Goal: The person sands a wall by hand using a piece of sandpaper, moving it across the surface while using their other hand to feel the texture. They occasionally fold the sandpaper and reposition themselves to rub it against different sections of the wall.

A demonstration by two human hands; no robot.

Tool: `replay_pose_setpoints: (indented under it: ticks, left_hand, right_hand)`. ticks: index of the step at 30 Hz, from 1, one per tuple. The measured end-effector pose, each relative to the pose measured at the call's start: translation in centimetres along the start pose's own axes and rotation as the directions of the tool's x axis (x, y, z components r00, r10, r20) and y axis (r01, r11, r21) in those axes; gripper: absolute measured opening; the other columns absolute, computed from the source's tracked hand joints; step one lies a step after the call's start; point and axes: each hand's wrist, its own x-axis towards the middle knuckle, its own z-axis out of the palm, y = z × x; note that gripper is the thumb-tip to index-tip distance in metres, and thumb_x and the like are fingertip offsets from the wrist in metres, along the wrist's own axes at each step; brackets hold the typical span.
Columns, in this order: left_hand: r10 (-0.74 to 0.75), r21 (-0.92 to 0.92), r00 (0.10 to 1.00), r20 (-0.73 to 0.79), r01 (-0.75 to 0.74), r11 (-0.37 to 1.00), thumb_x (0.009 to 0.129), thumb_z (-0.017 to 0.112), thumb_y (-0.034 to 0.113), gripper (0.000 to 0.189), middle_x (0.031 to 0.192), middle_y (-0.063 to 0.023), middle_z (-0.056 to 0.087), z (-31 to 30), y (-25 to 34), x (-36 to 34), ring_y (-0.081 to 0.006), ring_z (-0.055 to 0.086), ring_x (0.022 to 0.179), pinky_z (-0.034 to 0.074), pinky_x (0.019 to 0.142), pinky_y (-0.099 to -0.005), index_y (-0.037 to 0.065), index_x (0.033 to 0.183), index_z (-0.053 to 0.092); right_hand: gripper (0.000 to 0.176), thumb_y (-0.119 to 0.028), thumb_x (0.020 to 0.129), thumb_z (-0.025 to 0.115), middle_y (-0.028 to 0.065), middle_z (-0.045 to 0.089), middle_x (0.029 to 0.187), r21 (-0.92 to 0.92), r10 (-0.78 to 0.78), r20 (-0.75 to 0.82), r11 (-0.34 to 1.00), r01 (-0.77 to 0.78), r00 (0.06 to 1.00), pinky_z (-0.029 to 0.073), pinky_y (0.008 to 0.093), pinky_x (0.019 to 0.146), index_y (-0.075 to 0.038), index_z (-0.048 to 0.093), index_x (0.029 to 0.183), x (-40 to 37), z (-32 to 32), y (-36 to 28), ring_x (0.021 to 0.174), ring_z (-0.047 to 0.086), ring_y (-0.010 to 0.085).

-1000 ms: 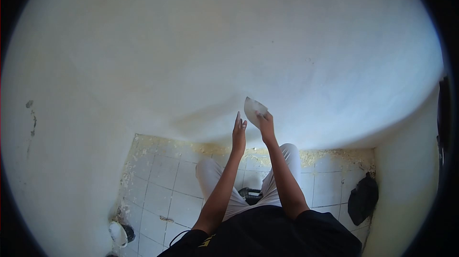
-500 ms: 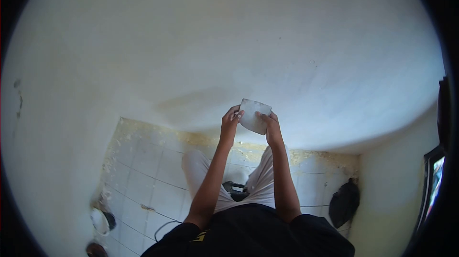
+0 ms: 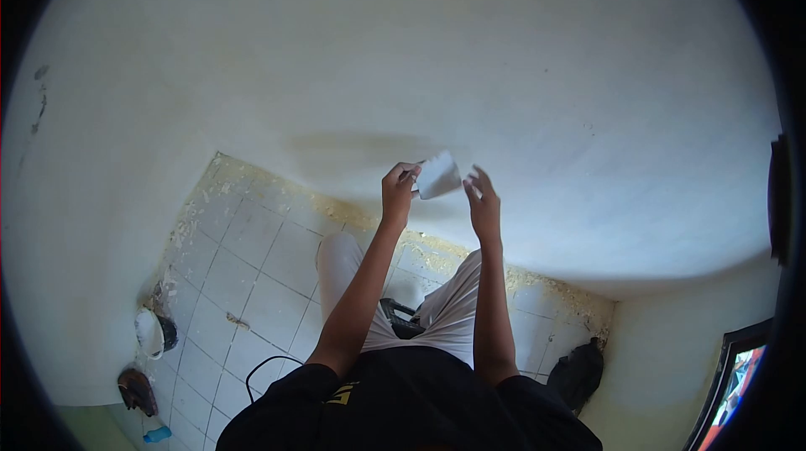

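Observation:
My left hand (image 3: 399, 186) pinches a small, thin, greyish-white square sheet (image 3: 440, 176) by its left side. The sheet is tilted and slightly blurred, in front of the pale wall (image 3: 504, 90). Its exact material cannot be made out. Just right of the sheet, my right hand (image 3: 483, 195) is raised with its fingers apart and holds nothing. A narrow gap shows between those fingers and the sheet's right edge.
White floor tiles (image 3: 231, 283) lie below, with yellowish crumbs along the wall's foot. A dark bag-like bundle (image 3: 578, 374) sits at the right. A white container (image 3: 149, 333), a brown object (image 3: 137, 392) and a blue item (image 3: 157, 434) lie left. A black object (image 3: 401, 319) is between the legs.
My right hand has let go of the sheet and opened to its right. The sheet, still in my left hand, has turned and tilted. The camera view has rotated somewhat.

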Motion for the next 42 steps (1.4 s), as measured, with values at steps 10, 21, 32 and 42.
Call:
replay_pose_setpoints:
  ticks: [10, 21, 32, 42]
  left_hand:
    - [0.159, 0.068, 0.974, -0.162, -0.15, 0.986, 0.097, 0.055, 0.013, 0.012, 0.084, -0.0052, 0.06, -1.7, -4.4, 4.7, -0.0123, 0.057, 0.079, 0.05, 0.071, -0.029, 0.002, 0.095, 0.06]
    - [-0.039, 0.019, 0.992, -0.116, 0.042, 0.999, 0.099, 0.052, 0.013, 0.01, 0.091, -0.009, 0.064, -6.5, -9.2, 7.0, -0.015, 0.059, 0.087, 0.048, 0.079, -0.0323, 0.005, 0.096, 0.055]
    - [-0.122, -0.588, 0.992, 0.027, 0.114, 0.801, 0.095, 0.059, 0.013, 0.015, 0.127, -0.0133, 0.057, -6.7, -10.4, 4.8, -0.026, 0.053, 0.124, 0.042, 0.107, -0.0432, 0.008, 0.108, 0.054]
    - [-0.166, -0.527, 0.98, 0.111, 0.2, 0.826, 0.091, 0.066, 0.024, 0.015, 0.115, -0.0041, 0.059, -4.8, -8.2, 1.9, -0.0219, 0.055, 0.113, 0.043, 0.097, -0.0405, 0.017, 0.101, 0.056]
  right_hand:
    - [0.062, -0.043, 0.1, 0.04, 0.0167, 0.032, 0.155, -0.46, -0.454, -0.004, 0.792, 0.402, 0.891, 0.018, 0.0528, 0.117, -0.003, 0.036, 0.147, -0.1, 8.1, 5.7, 0.145, 0.024, 0.0346]
    - [0.062, -0.041, 0.1, 0.049, 0.0239, 0.037, 0.15, -0.367, -0.142, -0.002, 0.921, 0.131, 0.99, 0.039, 0.0511, 0.106, -0.01, 0.03, 0.15, 2.1, 4.1, 8.8, 0.139, 0.034, 0.0434]
    - [0.071, -0.04, 0.094, 0.062, 0.0226, 0.053, 0.131, 0.651, 0.385, 0.357, 0.55, -0.522, 0.851, 0.048, 0.0488, 0.095, 0.002, 0.032, 0.143, -0.1, 4.7, 5.5, 0.116, 0.056, 0.0365]
    - [0.026, -0.01, 0.09, 0.066, 0.0073, 0.066, 0.094, 0.696, 0.352, -0.005, 0.673, -0.249, 0.936, 0.054, 0.0339, 0.077, 0.001, 0.061, 0.113, -1.1, 4.5, 5.6, 0.082, 0.065, 0.0179]
